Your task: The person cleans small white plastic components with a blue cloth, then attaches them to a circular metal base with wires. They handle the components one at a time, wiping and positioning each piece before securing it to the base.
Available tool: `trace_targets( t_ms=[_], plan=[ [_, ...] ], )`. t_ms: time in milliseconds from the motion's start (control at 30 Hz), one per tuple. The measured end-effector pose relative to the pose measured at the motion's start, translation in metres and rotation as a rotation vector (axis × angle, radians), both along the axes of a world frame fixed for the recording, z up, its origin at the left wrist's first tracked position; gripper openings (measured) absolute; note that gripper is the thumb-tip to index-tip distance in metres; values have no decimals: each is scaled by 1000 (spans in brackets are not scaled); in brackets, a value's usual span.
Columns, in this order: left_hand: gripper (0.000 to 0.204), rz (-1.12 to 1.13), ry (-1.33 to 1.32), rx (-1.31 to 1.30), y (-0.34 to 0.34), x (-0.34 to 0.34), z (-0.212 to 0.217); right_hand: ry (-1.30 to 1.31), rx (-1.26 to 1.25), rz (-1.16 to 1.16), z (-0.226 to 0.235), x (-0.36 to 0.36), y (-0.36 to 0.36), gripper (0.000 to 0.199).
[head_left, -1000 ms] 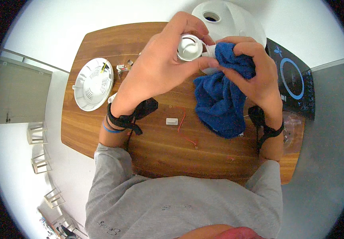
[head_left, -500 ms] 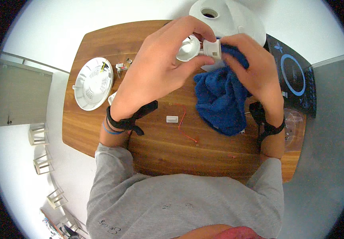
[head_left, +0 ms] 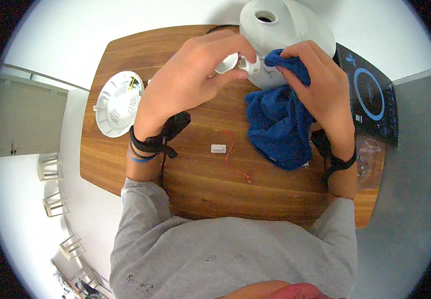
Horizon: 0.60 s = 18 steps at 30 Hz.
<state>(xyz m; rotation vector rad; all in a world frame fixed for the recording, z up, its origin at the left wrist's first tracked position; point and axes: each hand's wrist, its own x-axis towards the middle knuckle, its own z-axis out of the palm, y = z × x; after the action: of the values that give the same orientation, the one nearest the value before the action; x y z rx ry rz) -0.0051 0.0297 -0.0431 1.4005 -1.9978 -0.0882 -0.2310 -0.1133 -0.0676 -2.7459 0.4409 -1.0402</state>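
My left hand is raised over the wooden table and grips a small white round part between fingers and thumb. My right hand holds a bunched blue cloth and presses its top corner against the white part. The cloth hangs down from that hand over the table. Both wrists wear black straps.
A large white domed housing with a hole on top stands at the table's far edge behind the hands. A white vented round cover lies at the left. A small white block and thin red wire lie mid-table. A black panel with a blue ring sits at right.
Both hands shifted slightly toward the far edge with the white part. The cloth moved off the part's side and its corner is now pinched at the part's right.
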Motion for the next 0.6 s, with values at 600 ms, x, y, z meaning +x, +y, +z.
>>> trace_targets(
  t_ms=[600],
  plan=[
    [62,308,-64,111,-7,13,-24,51,104,91,3,-2,-8,27]
  ],
)
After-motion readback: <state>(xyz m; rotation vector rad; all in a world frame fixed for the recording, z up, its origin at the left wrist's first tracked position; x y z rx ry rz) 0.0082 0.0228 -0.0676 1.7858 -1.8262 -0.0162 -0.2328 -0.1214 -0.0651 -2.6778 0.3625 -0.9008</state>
